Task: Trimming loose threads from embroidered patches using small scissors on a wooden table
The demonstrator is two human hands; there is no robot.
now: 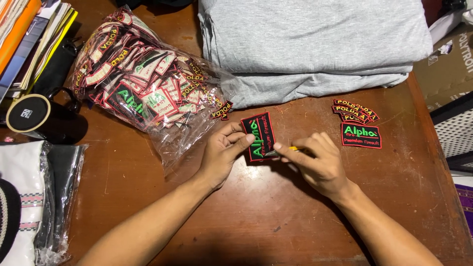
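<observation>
My left hand (222, 153) pinches the left edge of a black embroidered patch (259, 134) with red border and green lettering, holding it just over the brown wooden table (266, 216). My right hand (315, 162) grips a small yellow-handled cutting tool (290, 149) whose tip touches the patch's lower right edge. To the right lie a matching rectangular patch (360, 135) and a small pile of curved black patches with yellow lettering (354, 112).
A clear plastic bag full of patches (143, 83) lies at the upper left. Folded grey fabric (310, 44) covers the back of the table. A black mug (34, 116), stacked books (34, 34) and bagged garments (34, 197) sit at the left.
</observation>
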